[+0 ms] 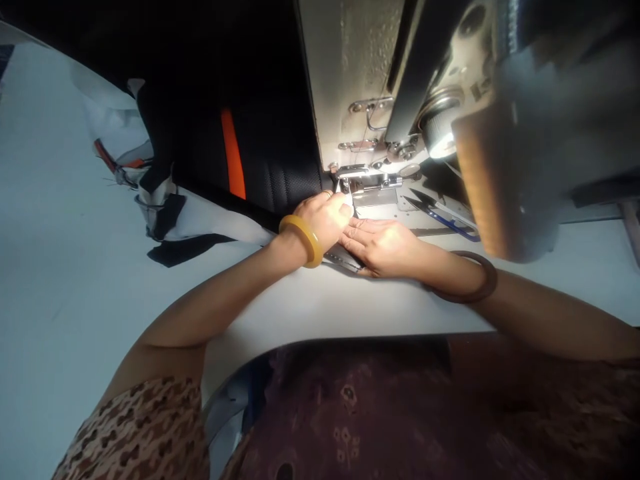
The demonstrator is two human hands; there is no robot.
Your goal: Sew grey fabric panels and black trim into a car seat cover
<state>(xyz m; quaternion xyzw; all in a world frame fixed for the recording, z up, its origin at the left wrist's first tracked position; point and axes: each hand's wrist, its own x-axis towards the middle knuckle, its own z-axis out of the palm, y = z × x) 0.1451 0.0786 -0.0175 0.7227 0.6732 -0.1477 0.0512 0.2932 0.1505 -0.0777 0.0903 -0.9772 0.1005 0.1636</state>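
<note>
Black perforated material (280,173) with an orange stripe (233,155) lies left of the sewing machine's needle area (346,185). My left hand (323,220), wearing a yellow bangle, is bent over the material's edge just in front of the needle area, its fingers closed on it. My right hand (383,247), with a brown bangle on the wrist, has its fingers pressed together on the same piece, touching my left hand. A grey stitched edge (343,259) shows beneath both hands. The fingertips of my left hand are partly lost in the lamp's glare.
Blue-handled thread snips (443,217) lie right of the needle area. The machine head (425,60) hangs over the upper middle, and a blurred brown and grey object (505,173) is at the right. Bunched white and black fabric (170,210) rests on the pale table (65,300).
</note>
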